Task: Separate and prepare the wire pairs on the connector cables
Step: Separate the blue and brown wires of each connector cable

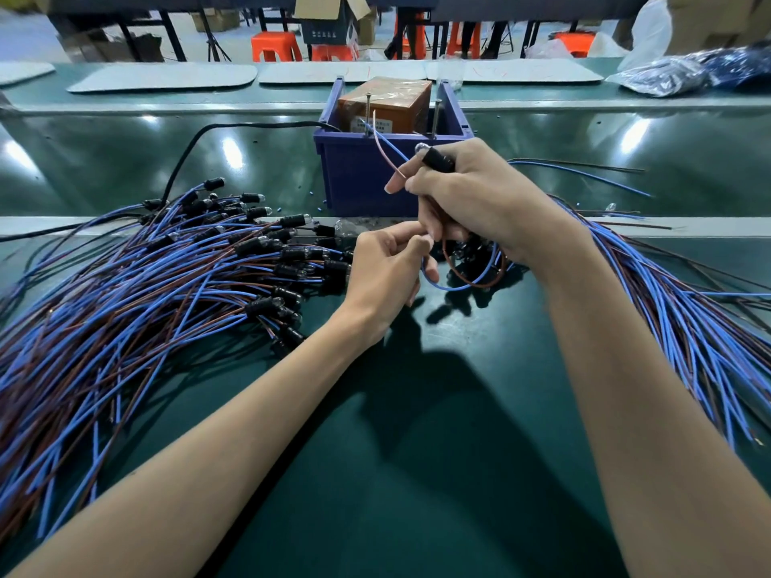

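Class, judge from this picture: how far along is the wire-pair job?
Done, probably: the fanned blue-and-brown cable bundle at right. In hand: the right hand grips one black bulb-tipped connector; the left hand pinches its blue wire. Remaining, seemingly: the tangled cable pile at left.

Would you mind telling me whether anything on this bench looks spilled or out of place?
A few small blue bits lie scattered on the green table beside the blue bin, perhaps stripped insulation. Nothing else stands out.
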